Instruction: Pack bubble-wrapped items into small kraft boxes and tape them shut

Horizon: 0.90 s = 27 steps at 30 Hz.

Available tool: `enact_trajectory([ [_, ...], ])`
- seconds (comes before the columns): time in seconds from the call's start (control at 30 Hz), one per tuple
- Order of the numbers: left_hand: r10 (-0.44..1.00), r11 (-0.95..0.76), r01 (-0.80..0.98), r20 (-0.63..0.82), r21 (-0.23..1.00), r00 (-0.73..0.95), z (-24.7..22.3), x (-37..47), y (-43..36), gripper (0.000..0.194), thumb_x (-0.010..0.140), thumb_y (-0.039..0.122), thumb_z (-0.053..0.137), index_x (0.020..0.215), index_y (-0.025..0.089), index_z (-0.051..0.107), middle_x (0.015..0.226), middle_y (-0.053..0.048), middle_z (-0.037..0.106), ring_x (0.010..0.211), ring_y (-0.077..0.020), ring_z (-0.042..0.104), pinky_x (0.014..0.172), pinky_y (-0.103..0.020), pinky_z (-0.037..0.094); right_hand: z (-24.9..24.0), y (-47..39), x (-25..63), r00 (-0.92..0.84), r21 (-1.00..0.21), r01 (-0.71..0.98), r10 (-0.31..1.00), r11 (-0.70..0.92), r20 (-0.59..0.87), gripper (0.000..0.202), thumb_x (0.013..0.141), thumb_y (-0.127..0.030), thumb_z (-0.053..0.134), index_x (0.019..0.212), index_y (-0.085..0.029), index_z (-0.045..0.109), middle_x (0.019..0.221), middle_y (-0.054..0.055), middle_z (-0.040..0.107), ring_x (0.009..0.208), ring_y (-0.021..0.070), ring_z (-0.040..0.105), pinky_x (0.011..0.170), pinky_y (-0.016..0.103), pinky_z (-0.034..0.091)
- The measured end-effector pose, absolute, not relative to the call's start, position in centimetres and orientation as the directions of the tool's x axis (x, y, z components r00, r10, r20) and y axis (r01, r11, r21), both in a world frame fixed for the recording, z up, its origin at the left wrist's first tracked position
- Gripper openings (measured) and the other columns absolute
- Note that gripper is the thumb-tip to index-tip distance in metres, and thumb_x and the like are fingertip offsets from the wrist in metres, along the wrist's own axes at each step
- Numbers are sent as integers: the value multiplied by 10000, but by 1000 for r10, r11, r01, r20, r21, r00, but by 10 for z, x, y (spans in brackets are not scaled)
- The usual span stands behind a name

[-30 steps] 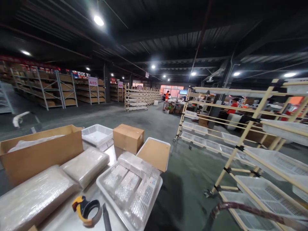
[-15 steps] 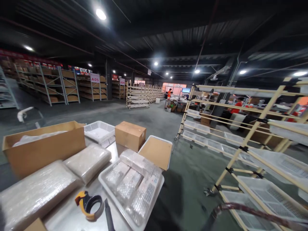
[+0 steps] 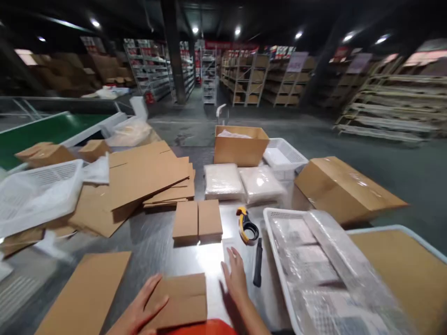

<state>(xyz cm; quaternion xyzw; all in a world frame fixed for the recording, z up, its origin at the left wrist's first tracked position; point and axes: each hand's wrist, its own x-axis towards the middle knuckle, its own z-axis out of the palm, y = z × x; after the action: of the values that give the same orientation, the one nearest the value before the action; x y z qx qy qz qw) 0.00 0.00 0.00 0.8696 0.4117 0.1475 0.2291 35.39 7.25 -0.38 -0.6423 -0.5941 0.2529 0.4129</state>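
My left hand (image 3: pixel 145 300) grips the left side of a small flat cardboard box (image 3: pixel 186 298) at the front edge of the metal table, thumb and fingers on its top and side. My right hand (image 3: pixel 234 274) is raised over the table, right of that box, fingers apart and holding nothing. Close to it lie a black box cutter (image 3: pixel 257 263) and a yellow and black tape dispenser (image 3: pixel 247 228). Two small brown boxes (image 3: pixel 198 219) stand side by side beyond my hands. To the right, a white plastic basket (image 3: pixel 284 279) holds several bubble-wrapped packs (image 3: pixel 314 260).
Flat cardboard sheets (image 3: pixel 146 174) are stacked at left, beside a white basket (image 3: pixel 75 186). Two plastic-wrapped packs (image 3: pixel 223 181) lie before an open carton (image 3: pixel 240 146). A closed carton (image 3: pixel 345 186) sits at right. A green conveyor (image 3: pixel 59 128) and shelving racks stand farther back.
The view has swung left and down to the table. Both my hands are now in sight, the left on a small cardboard box; the rack on the right has gone from view.
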Motion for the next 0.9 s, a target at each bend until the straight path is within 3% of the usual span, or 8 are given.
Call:
enact_trajectory([
  [0.2,830,-505,649,113,569,546,-13,5,-11,867,752,390,732,1484,527,287,1669,51,-53,1489,-431,177,1121,-608,334,-17,156,404,365,-611,769,914,-188,177,256,805,-338,533,971,-175,641,1064,177,645,1093,355,583,956,498,436],
  [0.27,820,-508,626,111,592,561,-4,10,-9,823,805,407,694,1506,491,269,1671,9,-87,1495,-437,139,1117,-629,317,-18,176,416,385,-552,796,912,-249,143,78,738,-281,572,753,-212,604,823,115,636,941,319,605,932,494,428],
  [0.37,790,-511,584,77,631,608,19,15,-5,683,924,436,558,1533,433,249,1667,-44,-120,1504,-432,86,1135,-642,268,-23,197,429,368,-549,788,928,-278,58,201,702,-250,543,546,-265,418,521,-5,430,724,264,568,940,539,393],
  [0.47,770,-520,544,85,659,633,36,16,0,675,935,462,552,1537,417,249,1663,-54,-120,1501,-437,69,1148,-653,226,-26,204,440,366,-554,771,930,-314,-18,199,716,-264,476,550,-281,367,468,-34,320,663,259,538,956,573,366],
  [0.57,781,-500,541,81,676,619,39,21,2,653,944,472,535,1538,375,282,1660,-64,-109,1502,-430,59,1164,-642,206,-13,182,451,332,-595,740,940,-315,-85,175,747,-399,443,701,-241,503,586,42,505,722,284,575,846,514,452],
  [0.7,772,-515,518,107,683,626,33,35,2,624,929,502,549,1506,337,378,1662,-64,-98,1500,-425,89,1174,-625,201,29,110,450,356,-849,436,924,-298,-141,520,695,-652,579,917,-183,615,844,96,663,764,258,618,692,390,515],
  [0.8,769,-519,510,114,686,629,29,42,2,583,925,533,539,1449,284,485,1664,-80,-70,1497,-430,99,1177,-622,193,57,62,421,464,-931,119,848,-346,-256,595,576,-711,723,826,-177,640,714,48,639,605,201,575,550,330,500],
  [0.9,762,-530,494,132,689,634,30,44,6,582,926,550,524,1397,209,552,1658,-139,24,1489,-440,123,1184,-618,177,73,44,377,217,-911,28,892,-412,-397,599,554,-766,707,639,-181,607,544,23,564,452,163,490,396,289,408],
])
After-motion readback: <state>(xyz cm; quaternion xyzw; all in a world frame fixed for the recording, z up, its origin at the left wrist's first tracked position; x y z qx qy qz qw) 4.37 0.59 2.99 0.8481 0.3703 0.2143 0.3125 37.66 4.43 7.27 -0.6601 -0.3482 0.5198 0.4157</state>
